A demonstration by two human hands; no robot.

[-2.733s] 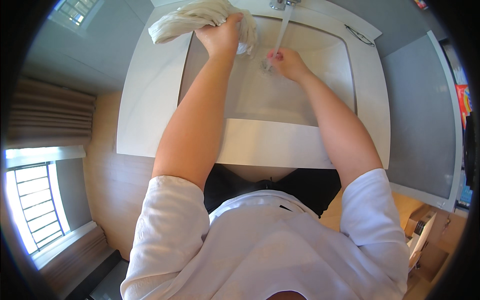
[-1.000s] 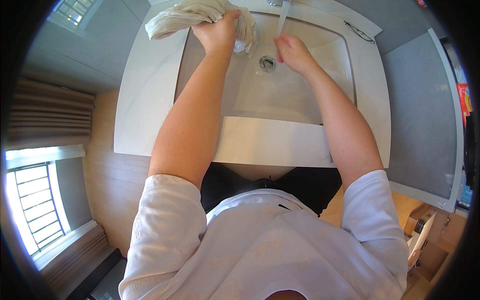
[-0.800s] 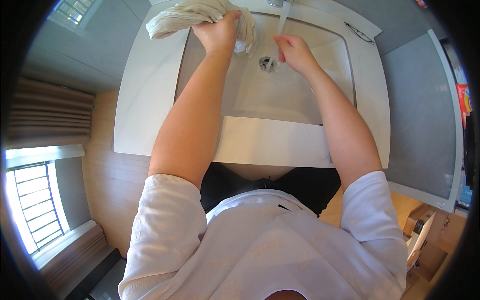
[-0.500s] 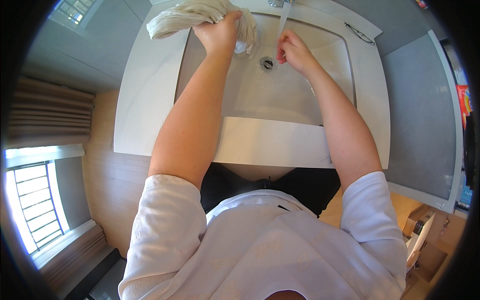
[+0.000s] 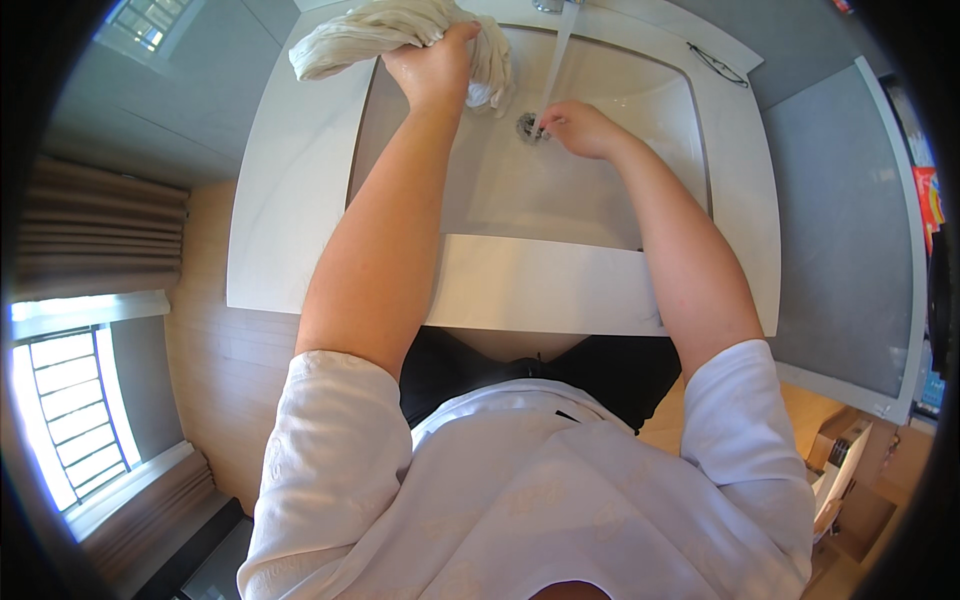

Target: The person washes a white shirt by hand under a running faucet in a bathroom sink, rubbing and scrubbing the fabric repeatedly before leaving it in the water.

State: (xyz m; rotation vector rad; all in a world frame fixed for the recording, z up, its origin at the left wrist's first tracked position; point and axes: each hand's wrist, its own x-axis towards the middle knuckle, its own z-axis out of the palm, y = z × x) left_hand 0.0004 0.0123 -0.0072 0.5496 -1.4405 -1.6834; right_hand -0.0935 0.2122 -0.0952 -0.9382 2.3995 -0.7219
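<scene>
1. Gripping: left hand (image 5: 435, 75) is closed on a bunched pale cloth (image 5: 370, 40), up and to the left of the drain (image 5: 527, 127). Hands well apart.
2. Cloth: slung over the left hand, one end sticking out left, away from the drain, the other hanging down on the drain's side. Bunching probably lets one hand carry the lot; looks held aside so the water misses it and the other hand is free.
3. Right hand (image 5: 582, 130): just right of the drain, fingers bent in toward it, at the water stream (image 5: 557, 65). Fingertips small and blurred by water; can't tell whether they touch the drain or pinch anything.
4. Faucet (image 5: 548, 5): beyond the drain, cut off by the upper edge; its stream runs down to the drain.
5. Sink basin (image 5: 550, 200): surrounds the drain, set in a white countertop (image 5: 285, 220).
6. Thin dark-framed item (image 5: 716, 64): on the countertop, beyond and right of the drain; spot likely chosen to dodge splashes.
</scene>
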